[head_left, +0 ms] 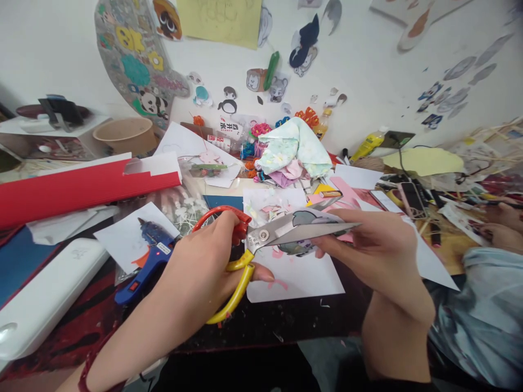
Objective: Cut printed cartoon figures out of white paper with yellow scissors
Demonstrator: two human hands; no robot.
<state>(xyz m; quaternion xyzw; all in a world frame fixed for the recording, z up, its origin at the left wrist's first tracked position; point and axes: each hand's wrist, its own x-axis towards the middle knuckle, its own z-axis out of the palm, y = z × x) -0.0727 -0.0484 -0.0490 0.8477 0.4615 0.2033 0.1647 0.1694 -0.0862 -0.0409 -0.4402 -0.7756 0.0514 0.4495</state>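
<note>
My left hand (212, 261) grips a pair of scissors (265, 235) with one red and one yellow handle loop. Their blades are spread apart and point right. Between and behind the blades is a paper cutout (312, 218) with grey drawn shapes. My right hand (376, 245) pinches that cutout at its right side, close to the blade tips; its fingertips are partly hidden by the lower blade. Beneath both hands a white sheet of paper (302, 280) lies on the dark table, with small pink scraps on it.
To the left lie a blue glue gun (149, 267), a long white case (53, 294) and red corrugated card (81, 185). Behind stand a pastel cloth (296, 144) and a yellow bottle (370, 142). At the right are a phone (412, 200) and another person's hand (506, 234).
</note>
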